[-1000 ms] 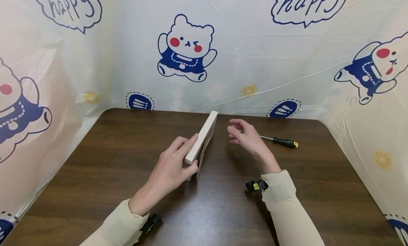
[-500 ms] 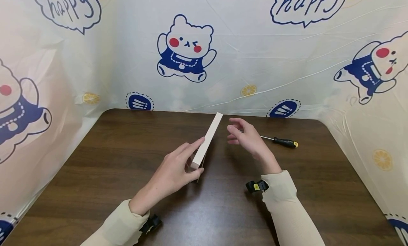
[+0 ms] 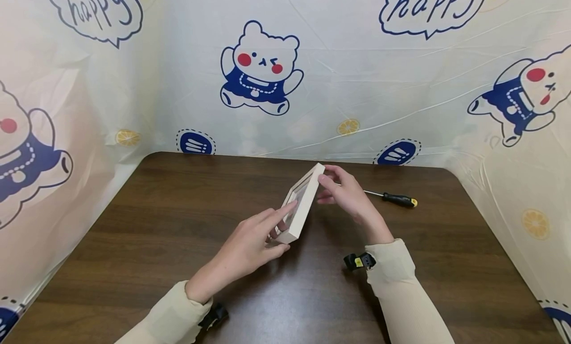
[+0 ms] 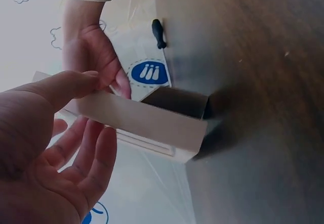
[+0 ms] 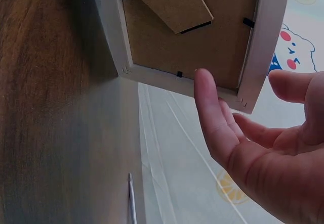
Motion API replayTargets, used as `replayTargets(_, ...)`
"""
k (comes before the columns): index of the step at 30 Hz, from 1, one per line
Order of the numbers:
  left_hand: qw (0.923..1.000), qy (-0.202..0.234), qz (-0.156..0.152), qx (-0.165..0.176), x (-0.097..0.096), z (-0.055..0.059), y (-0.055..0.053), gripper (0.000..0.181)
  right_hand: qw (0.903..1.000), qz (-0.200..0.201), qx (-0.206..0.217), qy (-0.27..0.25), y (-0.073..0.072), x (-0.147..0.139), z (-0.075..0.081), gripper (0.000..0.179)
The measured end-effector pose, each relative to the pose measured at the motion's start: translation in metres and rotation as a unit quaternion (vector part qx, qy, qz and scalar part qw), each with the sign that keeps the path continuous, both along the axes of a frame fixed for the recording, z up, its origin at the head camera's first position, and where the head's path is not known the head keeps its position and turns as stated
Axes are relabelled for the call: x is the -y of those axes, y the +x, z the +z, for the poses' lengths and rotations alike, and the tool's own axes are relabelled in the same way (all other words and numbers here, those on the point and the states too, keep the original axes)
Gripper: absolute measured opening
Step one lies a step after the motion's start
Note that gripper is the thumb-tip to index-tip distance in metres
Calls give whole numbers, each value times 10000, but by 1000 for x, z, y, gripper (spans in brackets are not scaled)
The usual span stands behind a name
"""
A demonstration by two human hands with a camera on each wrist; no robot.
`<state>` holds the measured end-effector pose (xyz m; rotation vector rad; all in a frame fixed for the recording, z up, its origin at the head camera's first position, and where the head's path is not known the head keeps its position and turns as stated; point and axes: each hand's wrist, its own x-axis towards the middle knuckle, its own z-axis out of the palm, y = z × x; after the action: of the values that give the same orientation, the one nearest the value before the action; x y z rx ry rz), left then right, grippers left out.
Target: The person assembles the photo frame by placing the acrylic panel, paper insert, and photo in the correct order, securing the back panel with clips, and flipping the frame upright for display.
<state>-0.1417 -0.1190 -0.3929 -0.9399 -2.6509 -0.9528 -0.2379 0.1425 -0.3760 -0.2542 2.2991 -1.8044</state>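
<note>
A white picture frame (image 3: 308, 203) stands tilted above the dark table, its front turned partly to the left. My left hand (image 3: 250, 245) grips its near end, thumb on one side and fingers on the other, as the left wrist view also shows. By the far top corner is my right hand (image 3: 350, 193), fingers loosely bent, thumb apart from the frame. The right wrist view shows the brown backboard (image 5: 223, 52) with small black tabs and a support leg (image 5: 177, 6). Whether my right fingertips touch the frame's border I cannot tell.
Behind my right hand lies a screwdriver (image 3: 399, 200) with a black and yellow handle. The brown wooden table (image 3: 147, 245) ends against a printed curtain (image 3: 334, 86) at the back and sides.
My left hand has moved slightly right with the picture frame and turned it, bringing its front into view and its far end up to my right hand. The right hand has hardly moved.
</note>
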Motion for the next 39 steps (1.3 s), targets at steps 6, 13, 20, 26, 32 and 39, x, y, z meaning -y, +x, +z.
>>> replayTargets(6, 9995, 26, -253, -204, -3, -5, 2, 83, 9998, -30, -120, 178, 0, 1, -1, 60)
replayTargets(13, 9989, -2, -439, -164, -5, -8, 5, 75, 9988, -172, -174, 425, 2, 2, -1, 54)
replayTargets(20, 9973, 281, -648, 195, -8, -14, 2, 65, 9974, -229, -2, 680, -1, -5, -7, 49)
replayTargets(26, 9977, 252, -500, 373, -7, -18, 0, 64, 9955, -183, 279, 884, -4, -10, -11, 46)
replayTargets(32, 9988, -346, 37, 354, -5, -22, -2, 74, 9945, -145, 462, 926, -6, -13, -13, 45)
replayTargets(39, 9963, -569, 385, 524, -4, -26, -6, 85, 9933, -79, 599, 988, -11, -16, -20, 47)
